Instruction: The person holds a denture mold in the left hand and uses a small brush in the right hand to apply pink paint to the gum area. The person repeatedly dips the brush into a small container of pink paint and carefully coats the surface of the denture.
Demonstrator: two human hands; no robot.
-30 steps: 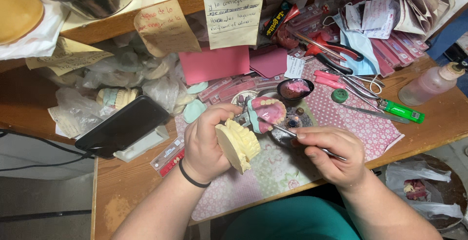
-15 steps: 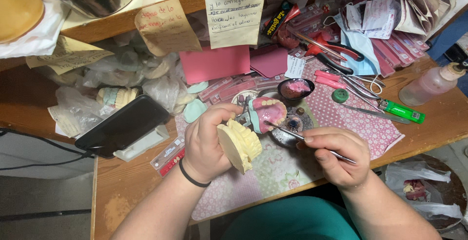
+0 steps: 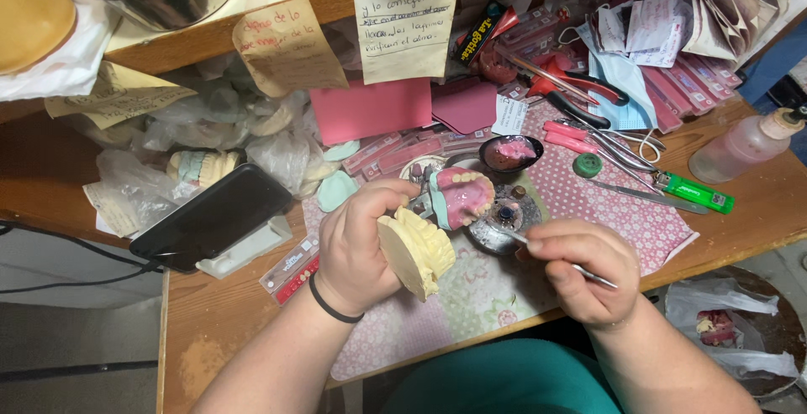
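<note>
At the far left of the wooden table, a black phone leans on a pale stand, with crumpled clear plastic bags heaped behind it. Just right of the phone, a narrow red and clear strip of small teeth lies on the wood.

The left hand, a black band around its wrist, is closed around a cream plaster dental cast. The cast sits over the patterned cloth mat near the middle of the table, its flat base turned down toward the person and its toothed side facing up and to the right. Hinged against it is the pink denture base with a row of pale teeth, opening toward the right, so the whole model's long axis runs from lower left to upper right.

Just right of the model stands a small dark dish, and behind it a black bowl holding pink wax.

The right hand pinches a thin metal instrument in a pen-like grip. Its long axis runs from lower right up to the left, the tip pointing at the dark dish beside the denture.

Farther right lie red-handled pliers, a green lighter and a pinkish plastic bottle.
</note>
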